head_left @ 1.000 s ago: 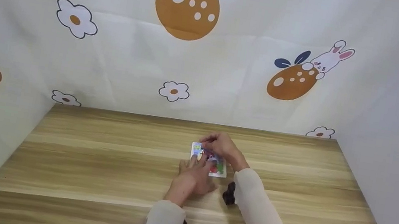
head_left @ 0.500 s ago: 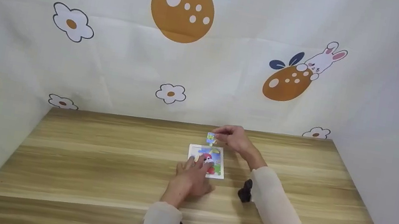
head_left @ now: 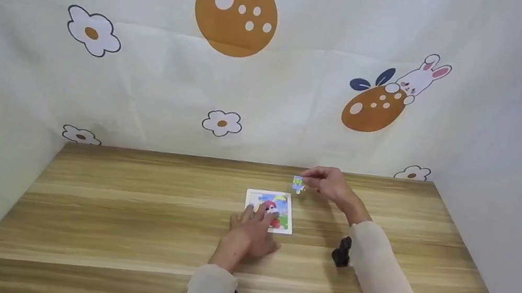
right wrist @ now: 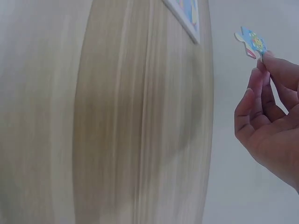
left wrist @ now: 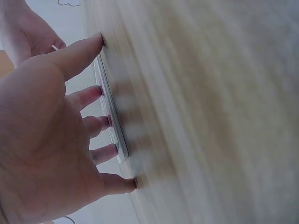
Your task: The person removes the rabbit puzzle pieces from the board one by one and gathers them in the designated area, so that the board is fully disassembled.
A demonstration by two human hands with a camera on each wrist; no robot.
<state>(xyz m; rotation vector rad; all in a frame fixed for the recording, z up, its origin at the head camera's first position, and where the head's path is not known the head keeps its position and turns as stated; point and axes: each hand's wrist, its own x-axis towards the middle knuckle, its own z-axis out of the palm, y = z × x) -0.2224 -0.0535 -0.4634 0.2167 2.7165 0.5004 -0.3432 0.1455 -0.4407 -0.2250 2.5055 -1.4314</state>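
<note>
A small puzzle piece (head_left: 298, 182) is up in the air, just past the far right corner of the puzzle board it matches in colour. It is thin and light blue, with a yellow, sun-like shape in the middle, a pale knob jutting from one edge and a bit of pinkish red at a corner. The right hand (head_left: 331, 184) pinches it by one side, between thumb and fingertips. A second ago that hand was down at the board's far left corner, where the blue and yellow patch sat; half a second later the piece hung just beyond the far edge, and now it is further to the right.

The square puzzle board (head_left: 255, 197) lies flat on the wood-grained desk (head_left: 151, 202), white-rimmed, with blue, green and a red-and-white figure on it, and a pale patch at its far left. The left hand (head_left: 252, 232) stays where it was, fingers spread wide, middle fingertips pressing on the board, little finger and thumb down on the desk.

Both arms wear cream sleeves (head_left: 390, 290). Behind the desk hangs a pale cloth (head_left: 292, 88) printed with rabbits and flowers.
</note>
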